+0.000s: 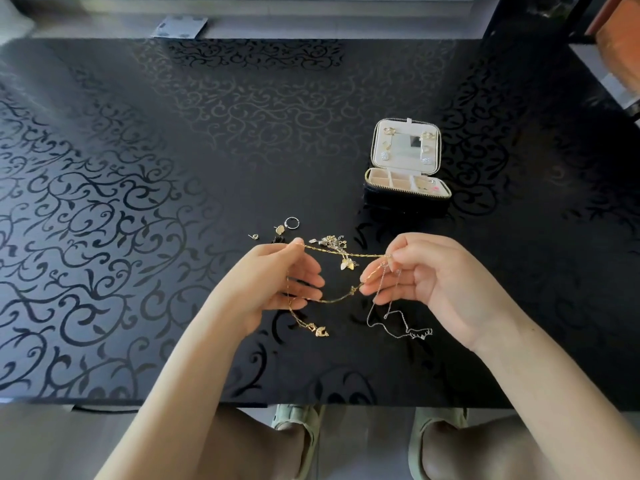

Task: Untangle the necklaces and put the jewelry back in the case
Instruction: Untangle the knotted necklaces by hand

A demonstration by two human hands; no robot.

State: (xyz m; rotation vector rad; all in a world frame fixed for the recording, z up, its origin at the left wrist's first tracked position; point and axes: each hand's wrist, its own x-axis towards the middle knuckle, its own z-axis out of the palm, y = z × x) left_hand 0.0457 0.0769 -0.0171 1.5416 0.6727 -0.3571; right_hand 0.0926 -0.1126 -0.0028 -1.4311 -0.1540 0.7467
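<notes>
Centrally, over the dark patterned tabletop [173,168], the left hand [277,285] pinched a gold necklace [332,252] between thumb and forefinger, its other fingers [311,271] loosely spread beneath the chain. The right hand [426,282] pinched the far end of the same strand together with a silver necklace [381,317], whose thin chain hung from that pinch so that its pendant lay on the tabletop near the wrist. A second run of gold chain looped from the left palm across to the lower right fingers, and one gold pendant lay on the tabletop below the left hand. Where exactly the chains crossed could not be told; the knot appeared to sit at or just beside the right-hand pinch. The step in hand was judged to be parting silver from gold. Done well, it would call for slack rather than tension: hands brought closer, the crossing laid flat, loops teased open before a clasp end was drawn through. Pulling harder would likely tighten the tangle. A small heap of jewelry [329,241], a ring [291,222] and an earring [280,229] lay just beyond the hands, not yet stowed. The open case [405,194] stood beyond the right hand, apart from it, compartments facing up.
</notes>
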